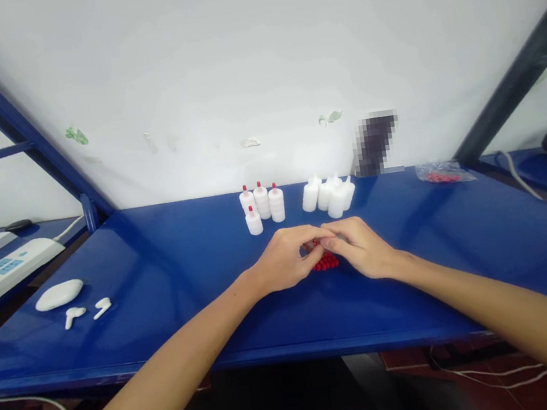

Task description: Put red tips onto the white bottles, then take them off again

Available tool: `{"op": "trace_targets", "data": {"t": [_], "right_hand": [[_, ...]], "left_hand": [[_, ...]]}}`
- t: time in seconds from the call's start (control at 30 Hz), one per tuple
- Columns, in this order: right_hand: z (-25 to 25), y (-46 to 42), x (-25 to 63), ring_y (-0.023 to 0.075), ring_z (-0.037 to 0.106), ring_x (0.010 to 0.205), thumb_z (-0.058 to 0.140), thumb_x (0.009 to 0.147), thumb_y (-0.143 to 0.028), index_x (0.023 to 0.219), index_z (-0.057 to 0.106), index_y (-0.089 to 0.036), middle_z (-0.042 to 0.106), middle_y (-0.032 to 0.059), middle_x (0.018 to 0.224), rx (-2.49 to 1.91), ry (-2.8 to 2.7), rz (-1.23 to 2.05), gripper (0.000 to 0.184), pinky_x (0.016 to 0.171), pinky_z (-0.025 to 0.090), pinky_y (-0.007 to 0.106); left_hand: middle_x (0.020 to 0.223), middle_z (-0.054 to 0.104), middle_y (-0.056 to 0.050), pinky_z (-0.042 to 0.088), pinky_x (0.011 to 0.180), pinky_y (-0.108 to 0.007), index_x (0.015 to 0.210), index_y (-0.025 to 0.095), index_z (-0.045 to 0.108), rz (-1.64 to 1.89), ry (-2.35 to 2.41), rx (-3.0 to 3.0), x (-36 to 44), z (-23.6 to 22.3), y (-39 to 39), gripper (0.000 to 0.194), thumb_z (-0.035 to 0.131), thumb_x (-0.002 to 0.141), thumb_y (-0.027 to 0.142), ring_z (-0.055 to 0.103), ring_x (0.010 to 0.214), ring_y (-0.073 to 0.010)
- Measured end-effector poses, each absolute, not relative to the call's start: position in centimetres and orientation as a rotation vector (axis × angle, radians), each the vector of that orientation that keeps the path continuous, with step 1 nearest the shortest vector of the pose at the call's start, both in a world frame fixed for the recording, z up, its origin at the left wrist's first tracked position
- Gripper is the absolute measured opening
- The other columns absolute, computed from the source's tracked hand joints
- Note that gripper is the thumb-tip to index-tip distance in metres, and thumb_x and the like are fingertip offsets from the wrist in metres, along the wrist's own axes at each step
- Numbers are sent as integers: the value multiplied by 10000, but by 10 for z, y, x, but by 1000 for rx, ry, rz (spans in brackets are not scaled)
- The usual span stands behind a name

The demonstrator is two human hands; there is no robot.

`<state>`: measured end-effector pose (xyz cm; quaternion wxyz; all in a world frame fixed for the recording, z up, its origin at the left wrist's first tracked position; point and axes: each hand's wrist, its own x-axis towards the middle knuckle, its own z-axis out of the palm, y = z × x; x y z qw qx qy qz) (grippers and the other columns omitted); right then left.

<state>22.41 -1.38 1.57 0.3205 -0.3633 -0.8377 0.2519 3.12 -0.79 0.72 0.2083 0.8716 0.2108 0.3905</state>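
Blue bench (210,338) stands against a white wall (255,66), and both hands meet above its middle part. The left hand (283,261) and the right hand (364,247) are bent inward, with thumbs and fingertips coming together and only little opening between them. If something small is pinched there, I cannot tell, because the fingers cover this place. Small red pieces (326,263) lie in a close group just under the joined fingertips, on the side toward the person, between the two hands; neither hand is clearly the nearer one. Beyond the fingers, toward the wall, are two groups of white bottles. The red-tipped bottles (263,205) stand upright, ahead of the left hand, and the bottles with white tips (337,202) are ahead of the right hand, their long axis going mostly up. Farther to the right lies a clear bag (445,173) with red things inside. Well to the left are a white case (59,295) and two earbuds (102,307).
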Motion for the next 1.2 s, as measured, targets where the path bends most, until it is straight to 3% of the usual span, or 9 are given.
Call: {"op": "trace_targets", "data": {"t": [0.1, 0.2, 0.4, 0.57, 0.67, 0.77, 1.0, 1.2], "right_hand": [[18, -13, 226, 140, 533, 607, 439, 937, -308, 756, 646, -147, 622, -1, 678, -922, -2173, 721, 319, 604, 380, 266], [19, -14, 227, 131, 502, 576, 438, 938, -297, 748, 649, -149, 589, -14, 635, -936, -2150, 737, 321, 583, 366, 264], [18, -15, 224, 138, 499, 658, 389, 995, -390, 804, 560, -174, 573, -3, 746, -857, -2168, 816, 335, 650, 387, 271], [18, -11, 226, 154, 515, 691, 376, 1000, -453, 1044, 558, -201, 561, -9, 764, -942, -2129, 760, 314, 679, 388, 284], [18, -7, 229, 149, 493, 626, 365, 994, -437, 976, 585, -201, 515, -28, 659, -1074, -2109, 676, 323, 643, 365, 284], [18, -3, 231, 147, 483, 601, 417, 953, -411, 945, 602, -202, 517, -34, 632, -1202, -2075, 593, 280, 620, 347, 283], [20, 1, 236, 135, 455, 551, 431, 859, -340, 641, 551, -187, 505, -25, 557, -1310, -2070, 538, 293, 576, 314, 283], [19, 6, 240, 145, 501, 584, 404, 894, -312, 629, 547, -183, 539, -12, 582, -1319, -2108, 430, 328, 612, 340, 283]], "left_hand": [[872, 691, -12, 487, 710, -215, 1211, 204, 602, 992, 619, 2433, 30, 7, -7, 285, 432, 983, 189, 620, 722, -101], [762, 652, 11, 464, 665, -210, 1268, 206, 553, 923, 660, 2472, 28, 7, -6, 309, 388, 1007, 226, 589, 640, -100], [781, 623, 6, 445, 660, -216, 1133, 193, 540, 967, 651, 2534, 28, 2, -5, 228, 347, 1017, 230, 578, 664, -108], [663, 530, 42, 391, 556, -200, 1020, 181, 518, 1458, 839, 2407, 18, 1, 10, 161, 411, 1000, 299, 487, 540, -86], [665, 532, 39, 391, 570, -198, 876, 179, 523, 1813, 1083, 2168, -2, 8, 27, 173, 481, 963, 322, 484, 565, -82], [667, 549, 39, 426, 654, -211, 874, 176, 575, 1960, 1247, 2004, -23, 15, 41, 172, 566, 909, 344, 508, 610, -88], [471, 454, 79, 369, 544, -213, 856, 162, 685, 1756, 1487, 1915, -37, 10, 51, 264, 617, 854, 418, 403, 447, -74], [496, 502, 66, 391, 565, -218, 852, 165, 724, 1625, 1593, 2035, -34, 6, 51, 244, 617, 840, 384, 440, 455, -76]]}}
